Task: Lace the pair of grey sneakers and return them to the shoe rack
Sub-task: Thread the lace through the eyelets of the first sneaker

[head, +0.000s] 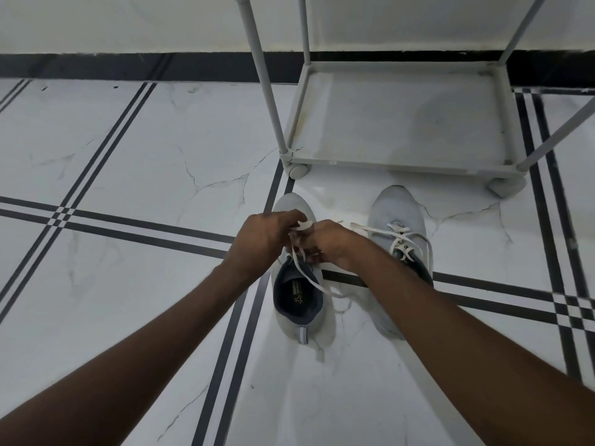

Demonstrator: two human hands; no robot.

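Observation:
Two grey sneakers stand side by side on the tiled floor, toes pointing at the shoe rack point(399, 162). Over the lace area of the left sneaker point(297, 304), my left hand point(262, 239) and my right hand point(326, 244) meet, both pinching its white lace point(309, 281). A loose end of that lace trails over the dark opening and off to the right. The right sneaker point(397, 210) has white laces crossed and loosely tied; my right forearm hides its heel.
The grey rack's bottom shelf stands on small wheels point(297, 171) just beyond the toes, with upright poles point(264, 75) rising from its corners. Behind it runs a white wall with a black skirting point(128, 67). White marble tiles with dark stripes spread to the left.

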